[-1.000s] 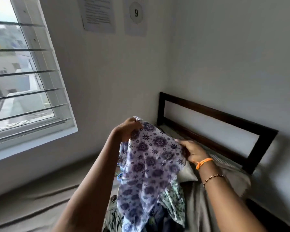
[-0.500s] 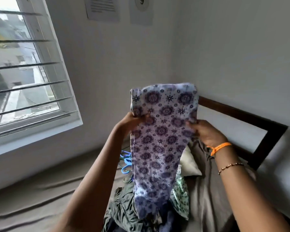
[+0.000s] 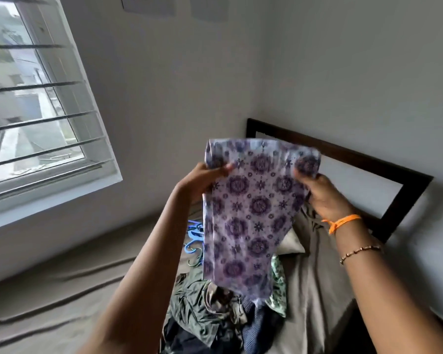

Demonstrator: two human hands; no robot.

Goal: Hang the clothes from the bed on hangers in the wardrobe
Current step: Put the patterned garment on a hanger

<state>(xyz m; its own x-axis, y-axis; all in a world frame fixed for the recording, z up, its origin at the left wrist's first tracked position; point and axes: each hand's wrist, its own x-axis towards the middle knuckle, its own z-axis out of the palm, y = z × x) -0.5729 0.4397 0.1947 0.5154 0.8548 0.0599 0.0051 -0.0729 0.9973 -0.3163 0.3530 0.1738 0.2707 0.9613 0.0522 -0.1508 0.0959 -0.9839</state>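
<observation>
I hold a white garment with a purple flower print (image 3: 251, 215) up in front of me, above the bed. My left hand (image 3: 202, 178) pinches its upper left edge. My right hand (image 3: 317, 192) grips its upper right edge, thumb on the front. The cloth hangs down narrowing toward a pile of clothes (image 3: 215, 310) on the bed: an olive green piece, dark blue pieces and a green-patterned one. Blue plastic hangers (image 3: 193, 238) lie on the bed behind the garment, partly hidden. No wardrobe is in view.
The bed has a brown sheet (image 3: 315, 290) and a dark wooden headboard (image 3: 384, 169) against the right wall. A white pillow (image 3: 290, 244) peeks out by the headboard. A barred window (image 3: 36, 111) fills the left wall. Paper sheets (image 3: 149, 5) hang on the far wall.
Both hands lifted the flower-print garment from the pile and spread its top edge out flat. The view tilted slightly downward.
</observation>
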